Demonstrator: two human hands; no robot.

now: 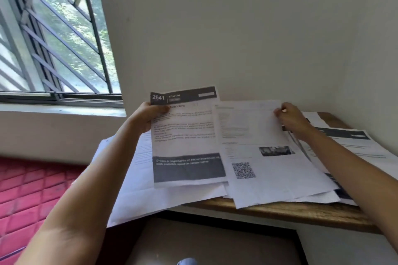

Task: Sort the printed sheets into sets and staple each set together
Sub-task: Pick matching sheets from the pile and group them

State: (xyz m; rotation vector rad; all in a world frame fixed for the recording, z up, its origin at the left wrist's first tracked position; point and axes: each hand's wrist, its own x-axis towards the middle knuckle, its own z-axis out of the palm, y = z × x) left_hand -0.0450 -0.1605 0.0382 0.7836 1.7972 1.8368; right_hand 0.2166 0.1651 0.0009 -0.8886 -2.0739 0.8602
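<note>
My left hand (148, 117) grips the upper left edge of a printed sheet headed "2641" (185, 135), with dark bands at its top and bottom, and holds it raised above the table. My right hand (291, 117) pinches the top right corner of a second sheet (265, 157) that carries a QR code and a small photo. That sheet overlaps the right side of the first. More printed sheets (353, 144) lie spread under and to the right of both. No stapler is in view.
The sheets cover a narrow wooden table (301, 211) set against a plain wall. Some sheets (133, 189) hang over its left end. A barred window (56, 34) is at the upper left, with a red quilted surface (28, 189) below it.
</note>
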